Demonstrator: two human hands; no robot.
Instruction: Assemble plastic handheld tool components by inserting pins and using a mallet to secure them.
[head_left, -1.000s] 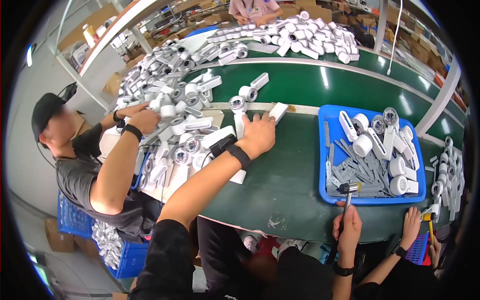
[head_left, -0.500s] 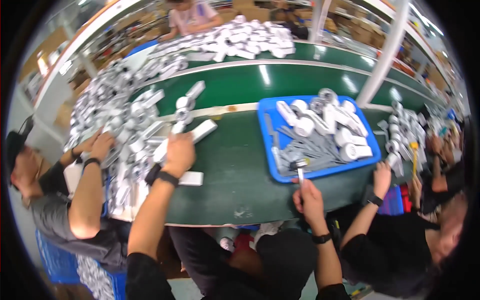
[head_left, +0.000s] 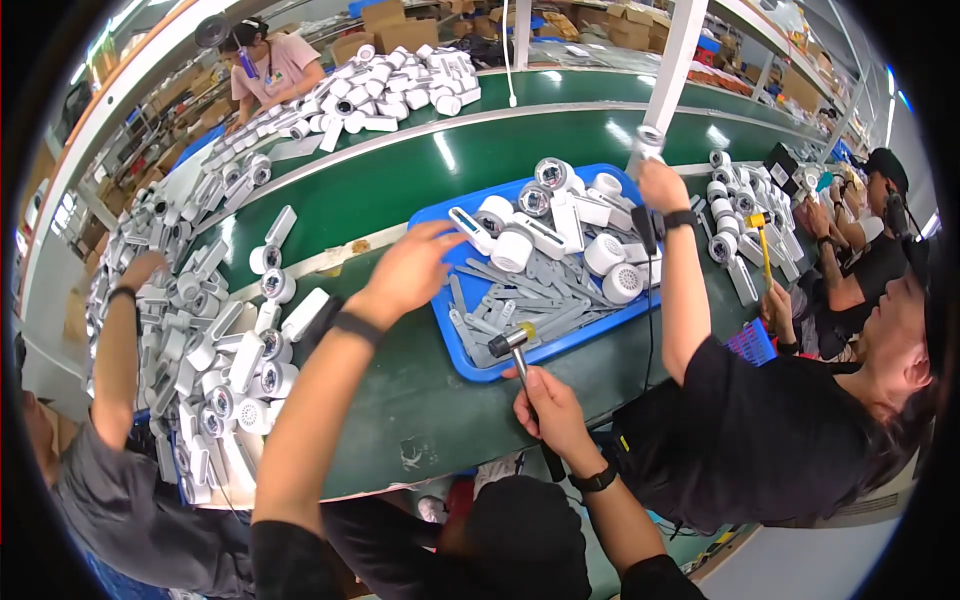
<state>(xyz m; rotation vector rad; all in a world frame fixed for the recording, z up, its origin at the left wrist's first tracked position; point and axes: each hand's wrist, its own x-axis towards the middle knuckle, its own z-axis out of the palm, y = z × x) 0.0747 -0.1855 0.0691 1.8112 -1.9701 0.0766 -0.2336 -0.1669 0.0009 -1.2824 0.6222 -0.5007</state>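
My left hand (head_left: pixel 415 268) reaches over the left edge of the blue tray (head_left: pixel 455 345), its fingers stretched out and nothing in them. Just beyond the fingertips lies a white part with a long flat body (head_left: pixel 472 230). In my right hand (head_left: pixel 556 412) is a small hammer (head_left: pixel 513 345), held by its handle in front of the tray. Its head has one black face and one yellow face. Inside the tray are many grey plastic strips (head_left: pixel 530 300), with white round-headed parts (head_left: pixel 512 250) heaped towards its back and right.
White round-headed parts (head_left: pixel 225 370) are piled along the left of the green bench (head_left: pixel 390 440). A co-worker's hand (head_left: pixel 664 187) on the right holds up a white part. Beyond it, another hand (head_left: pixel 780 310) grips a yellow hammer (head_left: pixel 763 240). A white post (head_left: pixel 680 65) rises behind the tray.
My left hand has moved from the pile on the left across to the tray, with its fingers now spread. My right hand still holds the hammer. The right co-worker's hand has risen.
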